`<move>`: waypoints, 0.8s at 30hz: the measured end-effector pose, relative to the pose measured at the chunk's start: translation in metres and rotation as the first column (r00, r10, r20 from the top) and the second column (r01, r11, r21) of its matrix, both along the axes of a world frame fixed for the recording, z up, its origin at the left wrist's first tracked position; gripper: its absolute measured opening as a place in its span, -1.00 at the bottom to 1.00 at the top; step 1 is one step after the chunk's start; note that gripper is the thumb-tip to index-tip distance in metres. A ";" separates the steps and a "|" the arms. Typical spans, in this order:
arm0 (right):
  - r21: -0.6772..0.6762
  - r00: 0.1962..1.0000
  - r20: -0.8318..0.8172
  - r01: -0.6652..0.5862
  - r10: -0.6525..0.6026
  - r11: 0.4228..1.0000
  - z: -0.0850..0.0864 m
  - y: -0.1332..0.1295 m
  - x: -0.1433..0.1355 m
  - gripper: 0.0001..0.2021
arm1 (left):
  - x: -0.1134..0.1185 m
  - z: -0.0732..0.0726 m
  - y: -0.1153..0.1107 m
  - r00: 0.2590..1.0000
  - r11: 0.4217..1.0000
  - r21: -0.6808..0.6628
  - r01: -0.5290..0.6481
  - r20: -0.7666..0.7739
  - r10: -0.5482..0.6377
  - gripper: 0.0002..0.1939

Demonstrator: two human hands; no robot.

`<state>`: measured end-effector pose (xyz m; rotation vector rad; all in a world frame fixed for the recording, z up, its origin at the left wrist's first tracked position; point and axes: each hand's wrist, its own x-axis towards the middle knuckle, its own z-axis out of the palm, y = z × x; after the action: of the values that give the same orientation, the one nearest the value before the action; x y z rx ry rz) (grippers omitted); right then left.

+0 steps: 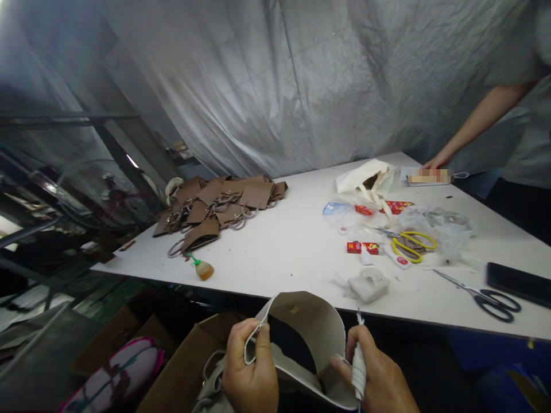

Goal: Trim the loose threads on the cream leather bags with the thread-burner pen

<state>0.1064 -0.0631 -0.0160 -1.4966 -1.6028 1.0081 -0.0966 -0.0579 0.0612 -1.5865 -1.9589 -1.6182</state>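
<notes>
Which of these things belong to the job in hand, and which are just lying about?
Seemingly in use:
pale open bag-like piece, between left hand and right hand
white-wrapped pointed tool, in the right hand

Probably just lying about, untouched:
black phone
small red box
black-handled scissors
brown bags, though possibly related

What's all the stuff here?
Table: one, white, middle
Handbags: several, brown, left
Bottle: one, amber, left
Cloth bag: one, cream, right
Packets: several, red, right
Scissors: two, yellow and black handles, right
Phone: one, black, right
Plastic wrapping: several, clear, right
Sheeting: one, silver, behind
Fan: one, grey, left
Cardboard: several, brown, left
Bundle: one, pink-edged, left
Open bag: one, beige, held
Wrapped tool: one, white, right hand
Worker's arm: one, bare, right
Left hand, right hand: two, bare, front
</notes>
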 end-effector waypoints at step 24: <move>0.043 0.998 -0.054 0.044 -0.042 0.998 -0.008 -0.020 -0.001 -0.84 | -0.019 -0.034 -0.023 0.905 0.940 -0.298 -0.164 0.333 0.263 -0.70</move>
<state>0.1050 -0.0827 -0.0238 -1.4567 -1.5394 0.9749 -0.1157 -0.0808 0.0275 -1.1368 -2.5331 -1.7194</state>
